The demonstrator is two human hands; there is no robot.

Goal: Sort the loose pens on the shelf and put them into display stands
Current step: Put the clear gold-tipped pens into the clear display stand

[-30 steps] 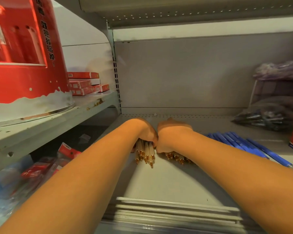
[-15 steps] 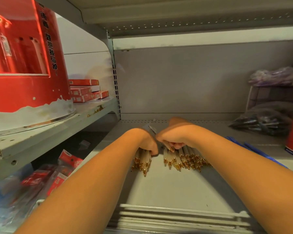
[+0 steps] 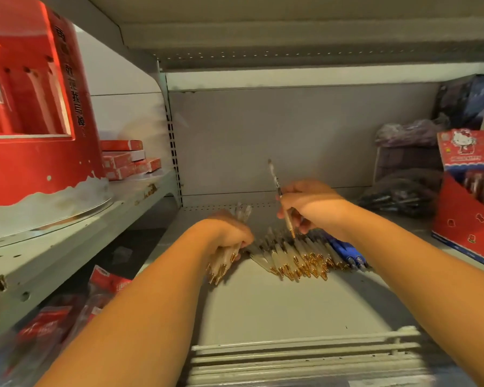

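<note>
A fanned row of pale gold-tipped pens (image 3: 296, 259) lies on the grey shelf (image 3: 277, 303). My left hand (image 3: 229, 236) is closed round a bundle of the same pens (image 3: 221, 265), tips pointing toward me. Just above the row, my right hand (image 3: 309, 203) pinches a single pen (image 3: 280, 196), held nearly upright with its gold tip down. Several blue pens (image 3: 349, 254) lie at the right end of the row, partly hidden by my right forearm. A red display stand (image 3: 470, 191) with a cartoon cat header stands at the right.
A large red display carton (image 3: 37, 107) and small red boxes (image 3: 126, 160) sit on the higher left shelf. Dark plastic bags of pens (image 3: 397, 196) lie at the back right. A white wire rail (image 3: 305, 350) lines the shelf's front edge. Red packets (image 3: 67, 317) lie below left.
My right hand has lifted off the pile with one pen, raising it upright. The row of pens is now uncovered. My left hand still holds its bundle. The view shifted, showing the red stand.
</note>
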